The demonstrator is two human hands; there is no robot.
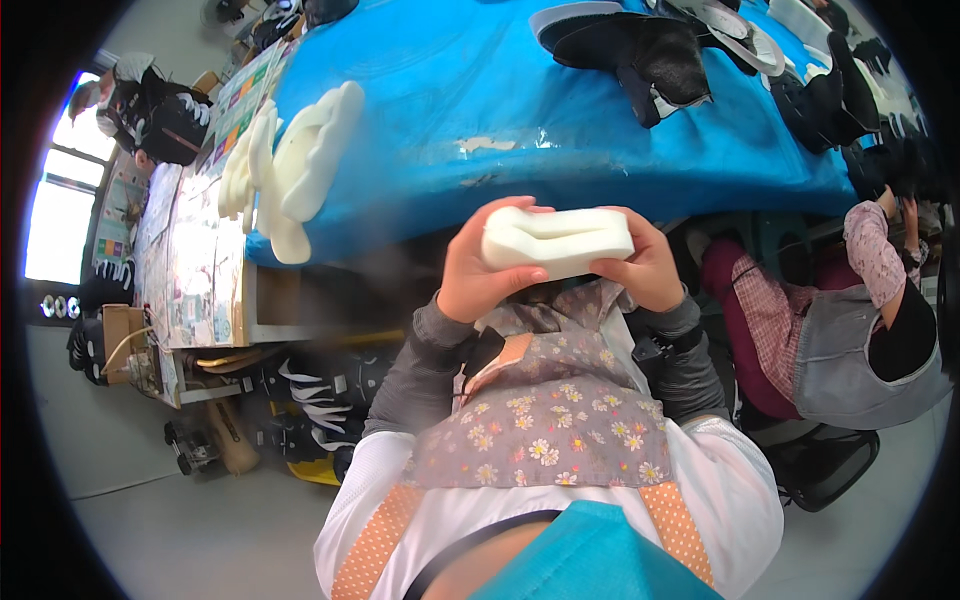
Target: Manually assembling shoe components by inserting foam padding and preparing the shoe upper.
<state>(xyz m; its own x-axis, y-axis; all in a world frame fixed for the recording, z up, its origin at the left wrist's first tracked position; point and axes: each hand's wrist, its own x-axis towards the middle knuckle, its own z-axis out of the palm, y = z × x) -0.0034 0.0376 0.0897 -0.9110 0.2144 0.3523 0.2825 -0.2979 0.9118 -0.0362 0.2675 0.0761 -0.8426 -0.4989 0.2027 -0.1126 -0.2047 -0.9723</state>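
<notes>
In front of my chest I hold a thick white foam block [585, 262] with a long groove along its upper face. My left hand [482, 268] is closed around its left end, thumb across the front and fingers behind. My right hand [650, 268] grips the right end the same way. The block hangs just off the near edge of the blue-covered table [420, 110], above my flowered apron. Nearest to my left hand on the table is a loose pile of white foam pieces [305, 160] with wavy edges.
Black boots [640, 60] and white sole-like pieces lie at the table's far right. Paper-covered boards [195, 255] form a bench on the left, with dark shoes [315, 400] below it. A seated co-worker [860, 340] is close on my right; another person [150, 110] stands far left.
</notes>
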